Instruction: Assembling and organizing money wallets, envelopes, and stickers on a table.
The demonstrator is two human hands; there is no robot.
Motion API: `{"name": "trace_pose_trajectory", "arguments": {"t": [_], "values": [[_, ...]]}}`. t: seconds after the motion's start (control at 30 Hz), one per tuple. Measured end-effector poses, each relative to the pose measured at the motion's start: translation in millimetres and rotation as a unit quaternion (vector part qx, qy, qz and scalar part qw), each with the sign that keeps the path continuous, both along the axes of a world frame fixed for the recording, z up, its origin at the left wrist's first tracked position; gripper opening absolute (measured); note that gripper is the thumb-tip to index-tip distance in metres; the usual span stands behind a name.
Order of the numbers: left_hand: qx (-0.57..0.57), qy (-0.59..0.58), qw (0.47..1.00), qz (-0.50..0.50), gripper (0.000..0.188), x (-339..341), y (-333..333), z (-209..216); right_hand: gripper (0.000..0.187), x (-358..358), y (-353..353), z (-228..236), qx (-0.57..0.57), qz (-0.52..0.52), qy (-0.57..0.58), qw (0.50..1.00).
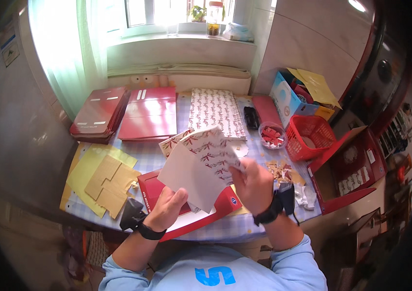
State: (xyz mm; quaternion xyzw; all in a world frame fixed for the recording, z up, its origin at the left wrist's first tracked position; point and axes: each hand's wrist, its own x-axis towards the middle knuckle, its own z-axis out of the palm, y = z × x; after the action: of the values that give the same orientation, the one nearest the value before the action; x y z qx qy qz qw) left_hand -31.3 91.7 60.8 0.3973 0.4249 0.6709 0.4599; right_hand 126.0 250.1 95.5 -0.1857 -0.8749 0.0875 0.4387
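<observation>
Two hands hold one patterned sheet [201,165] over a red folder [220,206]: the left hand [167,208] pinches its lower edge from beneath. The sheet's long axis climbs up and rightward to the right hand [254,186], closed on the far corner.

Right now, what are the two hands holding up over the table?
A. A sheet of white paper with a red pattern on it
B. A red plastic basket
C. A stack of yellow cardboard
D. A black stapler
A: the left hand and right hand grip the patterned paper sheet between them, above an open red box.
</observation>
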Motion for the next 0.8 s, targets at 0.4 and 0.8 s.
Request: {"name": "trace_pose_trajectory", "arguments": {"t": [0.4,0.8], "values": [[0.049,-0.098,0.978,0.176,0.033,24,10,20,0.046,-1,-35,1,0.032,0.159,-0.017,0.987],[0.040,-0.089,0.967,0.236,0.045,3,18,23,0.023,9,-16,-31,-0.526,0.234,-0.061,0.815]]}}
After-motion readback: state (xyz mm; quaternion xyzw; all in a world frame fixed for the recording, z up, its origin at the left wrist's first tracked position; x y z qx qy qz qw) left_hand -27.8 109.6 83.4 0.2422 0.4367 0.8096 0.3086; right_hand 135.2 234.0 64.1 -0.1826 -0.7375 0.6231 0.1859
